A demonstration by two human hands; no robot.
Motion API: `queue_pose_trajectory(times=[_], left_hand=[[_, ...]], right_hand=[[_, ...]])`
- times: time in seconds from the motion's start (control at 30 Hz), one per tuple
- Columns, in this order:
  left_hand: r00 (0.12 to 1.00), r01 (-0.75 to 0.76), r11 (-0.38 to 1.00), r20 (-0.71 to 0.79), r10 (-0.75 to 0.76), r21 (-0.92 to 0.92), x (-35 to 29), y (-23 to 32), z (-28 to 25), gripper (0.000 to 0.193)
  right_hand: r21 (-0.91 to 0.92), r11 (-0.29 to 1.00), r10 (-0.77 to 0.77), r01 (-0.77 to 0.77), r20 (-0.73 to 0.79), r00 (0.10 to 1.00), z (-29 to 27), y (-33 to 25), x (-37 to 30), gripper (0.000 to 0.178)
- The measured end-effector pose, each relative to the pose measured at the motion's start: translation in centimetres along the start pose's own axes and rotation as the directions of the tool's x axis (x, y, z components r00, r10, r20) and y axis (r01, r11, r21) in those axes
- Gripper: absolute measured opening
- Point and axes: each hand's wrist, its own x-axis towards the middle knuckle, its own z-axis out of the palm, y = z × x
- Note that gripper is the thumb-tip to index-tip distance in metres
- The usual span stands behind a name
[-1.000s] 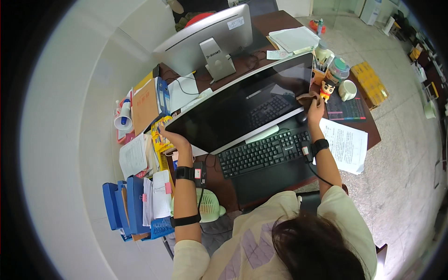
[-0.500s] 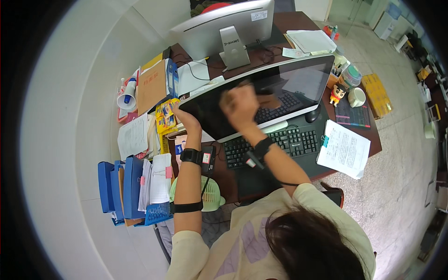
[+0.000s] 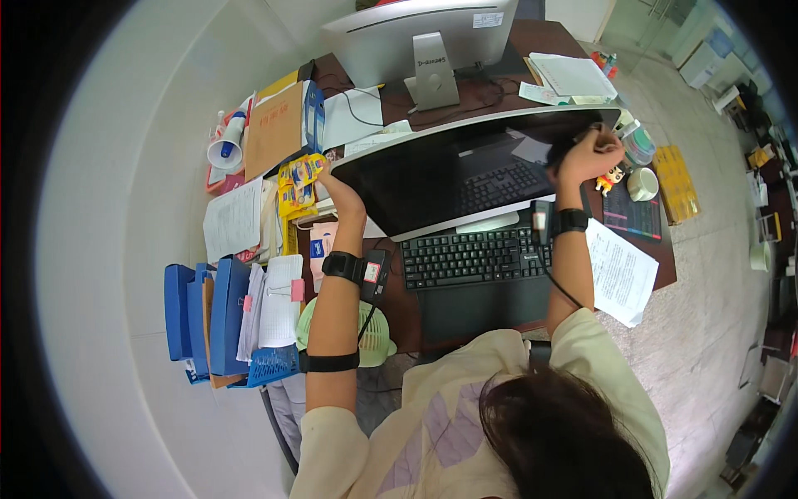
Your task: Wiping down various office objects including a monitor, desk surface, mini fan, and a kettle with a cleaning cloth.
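Observation:
A large monitor [image 3: 449, 179] with a dark glossy screen stands tilted in front of me. My left hand [image 3: 342, 193] is at its left edge, the palm side against the frame and the fingertips partly hidden beyond it, close to some yellow packets [image 3: 301, 179]. At the upper right corner of the screen is my right hand [image 3: 592, 155], its fingers bent together against the glass. Whatever lies between those fingers is hidden. A black keyboard [image 3: 478, 259] lies below the screen, and its reflection shows in the glass.
Right of the monitor are a small figurine [image 3: 609, 180], a white mug [image 3: 642, 185], a jar [image 3: 638, 146] and clipped papers [image 3: 622, 270]. Blue file folders [image 3: 229, 320] and a white megaphone [image 3: 227, 150] stand at left. A second monitor [image 3: 424, 41] is behind. A green basket [image 3: 378, 337] sits near my left forearm.
My right hand has moved from the left-middle of the screen, where it was blurred, to the upper right corner. My left hand stays at the left edge. The view has shifted slightly.

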Motion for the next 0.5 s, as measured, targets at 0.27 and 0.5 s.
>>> queue_pose_trajectory(times=[0.27, 0.5], left_hand=[[0.995, 0.093, 0.996, 0.042, -0.092, -0.007, 1.1, -0.8, -2.0, 0.041], [0.985, 0.125, 0.991, 0.122, -0.119, -0.041, 0.2, 0.2, -1.7, 0.035]], right_hand=[[0.431, 0.694, -0.719, 0.577, 0.446, 0.533, -1.6, -5.8, -19.1, 0.022], [0.679, 0.576, -0.700, 0.455, 0.697, -0.154, -5.6, 0.7, -20.3, 0.019]])
